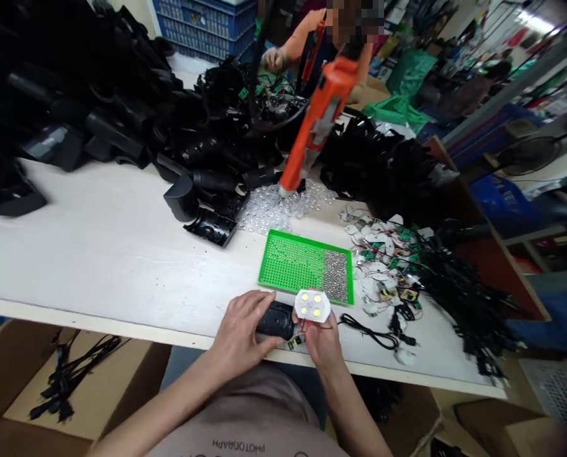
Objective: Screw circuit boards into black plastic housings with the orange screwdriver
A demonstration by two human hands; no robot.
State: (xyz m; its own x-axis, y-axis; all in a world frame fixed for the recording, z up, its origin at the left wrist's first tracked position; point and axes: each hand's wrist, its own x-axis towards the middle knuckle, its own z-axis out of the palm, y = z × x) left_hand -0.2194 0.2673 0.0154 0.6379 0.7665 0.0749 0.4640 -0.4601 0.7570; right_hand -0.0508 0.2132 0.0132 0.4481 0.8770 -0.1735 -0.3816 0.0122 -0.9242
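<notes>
My left hand (244,325) grips a black plastic lamp housing (274,320) from the side, its fingers curled over the top. My right hand (324,346) holds a white circuit board (312,306) with several round yellow-white LEDs upright against the housing's end. Thin red and black wires and a small circuit piece (295,343) hang between my hands. A green perforated tray (305,266), partly heaped with small metal parts, lies just beyond my hands. The white table (97,254) runs under everything.
Heaps of black plastic housings (87,95) cover the far left. Clear lenses (278,206) lie beyond the tray under an orange glue gun (319,120). White boards (378,260) and black cables (459,304) lie right. A co-worker's hand (273,60) is at the back. A cardboard box (73,387) sits below left.
</notes>
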